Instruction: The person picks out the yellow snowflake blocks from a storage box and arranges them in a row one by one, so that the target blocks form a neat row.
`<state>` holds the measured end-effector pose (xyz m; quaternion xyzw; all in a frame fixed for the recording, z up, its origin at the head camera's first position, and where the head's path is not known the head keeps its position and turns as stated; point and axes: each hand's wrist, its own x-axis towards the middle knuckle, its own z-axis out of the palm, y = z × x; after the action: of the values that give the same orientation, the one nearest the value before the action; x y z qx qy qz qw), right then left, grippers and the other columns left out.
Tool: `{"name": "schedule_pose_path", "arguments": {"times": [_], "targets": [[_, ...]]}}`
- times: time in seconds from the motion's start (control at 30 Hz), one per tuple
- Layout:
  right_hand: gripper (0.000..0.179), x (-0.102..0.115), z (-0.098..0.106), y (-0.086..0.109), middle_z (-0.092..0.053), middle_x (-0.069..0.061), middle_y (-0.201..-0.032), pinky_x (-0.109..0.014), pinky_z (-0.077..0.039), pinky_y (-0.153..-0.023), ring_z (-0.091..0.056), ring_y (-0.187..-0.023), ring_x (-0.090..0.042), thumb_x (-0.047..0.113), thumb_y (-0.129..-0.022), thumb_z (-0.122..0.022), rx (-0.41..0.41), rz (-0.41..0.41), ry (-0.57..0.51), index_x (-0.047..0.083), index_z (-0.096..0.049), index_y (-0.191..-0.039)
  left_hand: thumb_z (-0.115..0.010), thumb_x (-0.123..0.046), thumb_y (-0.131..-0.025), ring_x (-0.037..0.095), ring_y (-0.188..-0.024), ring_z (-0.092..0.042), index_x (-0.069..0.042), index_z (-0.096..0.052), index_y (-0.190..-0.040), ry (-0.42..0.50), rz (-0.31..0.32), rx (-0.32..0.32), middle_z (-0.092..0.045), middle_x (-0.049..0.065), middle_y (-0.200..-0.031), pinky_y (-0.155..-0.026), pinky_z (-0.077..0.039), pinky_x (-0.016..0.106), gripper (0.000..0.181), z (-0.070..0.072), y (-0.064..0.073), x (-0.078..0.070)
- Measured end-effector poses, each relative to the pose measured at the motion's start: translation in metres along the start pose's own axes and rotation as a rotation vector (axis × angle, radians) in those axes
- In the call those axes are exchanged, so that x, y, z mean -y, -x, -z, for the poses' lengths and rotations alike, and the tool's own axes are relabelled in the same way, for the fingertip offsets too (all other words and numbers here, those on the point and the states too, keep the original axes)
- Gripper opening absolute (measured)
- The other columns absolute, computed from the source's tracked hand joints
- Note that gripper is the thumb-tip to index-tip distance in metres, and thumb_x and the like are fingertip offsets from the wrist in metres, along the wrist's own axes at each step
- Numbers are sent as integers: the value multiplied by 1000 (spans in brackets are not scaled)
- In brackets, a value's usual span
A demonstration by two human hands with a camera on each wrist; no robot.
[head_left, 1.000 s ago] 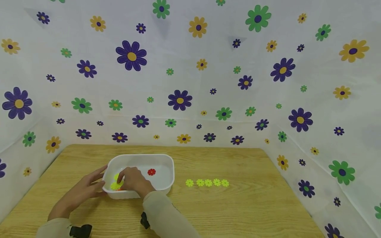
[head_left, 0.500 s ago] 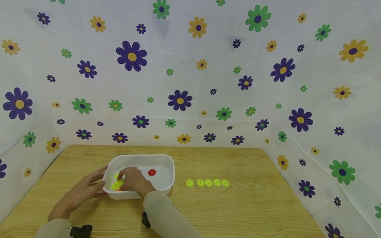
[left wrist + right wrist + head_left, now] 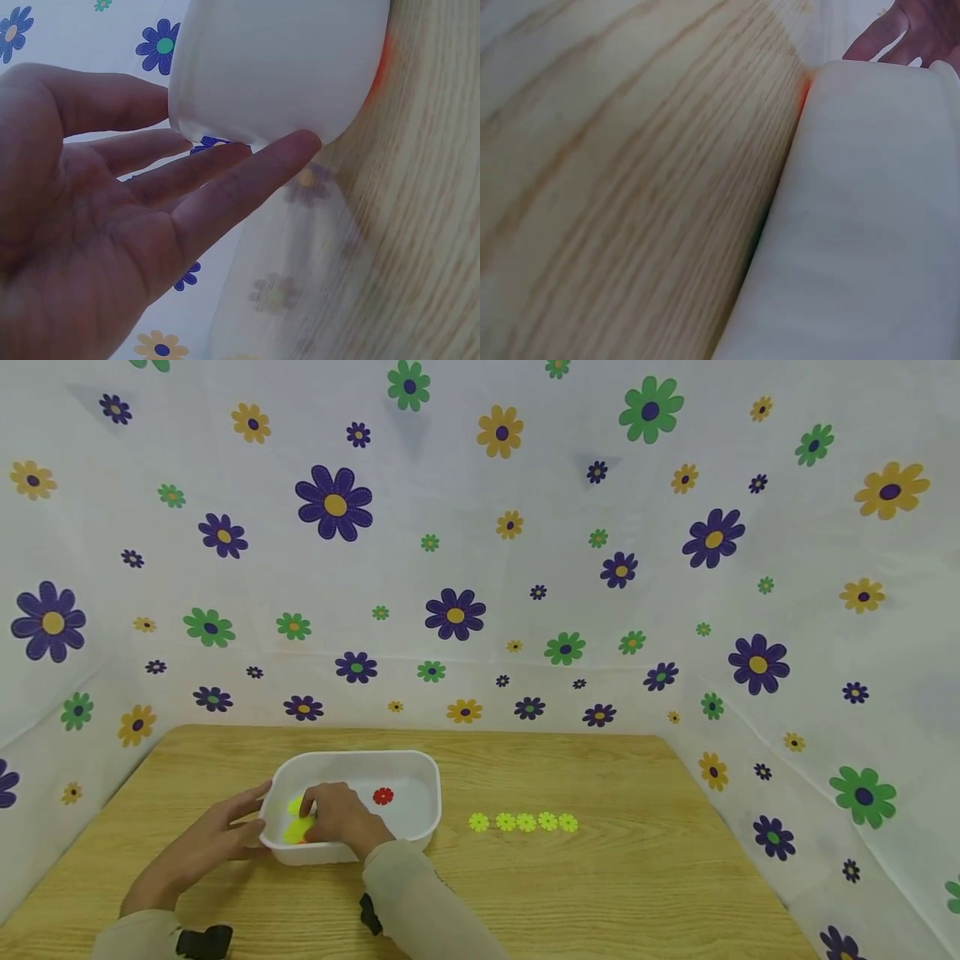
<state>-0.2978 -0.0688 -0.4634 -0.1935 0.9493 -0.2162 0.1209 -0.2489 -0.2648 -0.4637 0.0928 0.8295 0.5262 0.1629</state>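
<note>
A white plastic tub (image 3: 397,768) stands on the table, left of centre. My left hand (image 3: 206,847) touches its left end with fingers mostly straight; in the left wrist view the fingertips of that hand (image 3: 112,202) meet the tub's outer wall (image 3: 277,67). Inside the tub, my right hand (image 3: 341,817) reaches down with bent fingers among yellow flower-shaped plastic pieces (image 3: 295,833). Its fingertips are partly hidden, so I cannot tell whether they pinch a piece. A bit of orange shows below them. One red flower-shaped piece (image 3: 383,796) lies apart on the tub floor.
Several yellow flower-shaped pieces (image 3: 527,822) lie in a row on the wooden table (image 3: 600,893), right of the tub; the leftmost sits slightly apart. A white flower-patterned cloth (image 3: 517,560) surrounds the table at the back and sides. Black straps (image 3: 204,942) sit at the wrists.
The yellow pieces under my right fingers have shifted slightly to the right. Both hands and the tub stay nearly in place, and the row on the table is unchanged.
</note>
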Motion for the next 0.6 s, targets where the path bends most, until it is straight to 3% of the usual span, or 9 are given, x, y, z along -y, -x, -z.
{"name": "schedule_pose_path", "arguments": {"times": [0.17, 0.6], "targets": [[30, 1, -1, 1, -70, 13, -107, -18, -50, -84, -52, -87, -4, 25, -86, -84, -5, -7, 2, 26, -73, -114, -53, -14, -105, 55, -134, -53, 3, -9, -163, 18, -16, 9, -17, 42, -163, -90, -65, 46, 75, 1, 0, 1], [15, -1, 3, 4, -59, 10, -85, -19, -44, -71, -50, -79, -6, 20, -87, -83, -2, -32, -50, 20, -70, -95, -54, -16, -105, 55, -134, -53, 3, -9, -164, 6, -7, 9, -16, 42, -163, -91, -65, 46, 76, 1, 0, 2]]}}
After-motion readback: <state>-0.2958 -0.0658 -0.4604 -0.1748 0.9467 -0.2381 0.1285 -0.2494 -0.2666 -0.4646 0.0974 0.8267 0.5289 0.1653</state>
